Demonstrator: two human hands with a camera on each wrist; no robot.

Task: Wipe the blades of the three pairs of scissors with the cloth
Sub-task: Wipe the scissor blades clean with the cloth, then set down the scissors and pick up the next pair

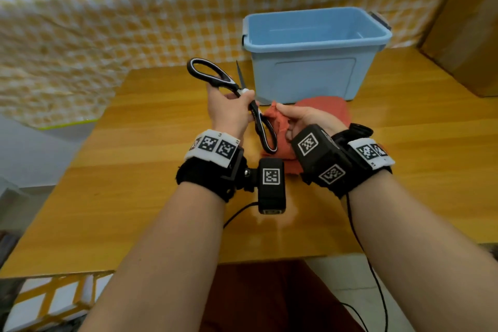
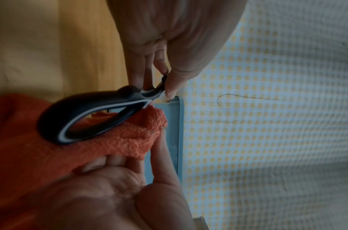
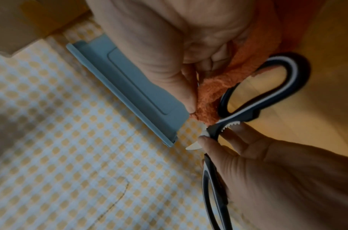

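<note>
Now, left hand (image 1: 229, 109): your fingers are pinching the black scissors (image 1: 237, 89) at the pivot, handles spread.
Right hand (image 1: 307, 118): you're gripping the orange cloth (image 1: 323, 108) beside them.
Far right: blue bin (image 1: 310, 62) sitting on the wooden table (image 1: 134, 170).

Your head view is bright but fisheye-warped and soft at the edges, with table (image 1: 269, 224) glare; both wrist views are dim and blurry.

A wooden table (image 1: 151, 159) stands against a wall hung with yellow-and-white checked cloth (image 1: 113, 8). A cardboard box (image 1: 469, 35) sits at the far right. Pale floor tiles (image 1: 347, 275) show below the table edge
</note>
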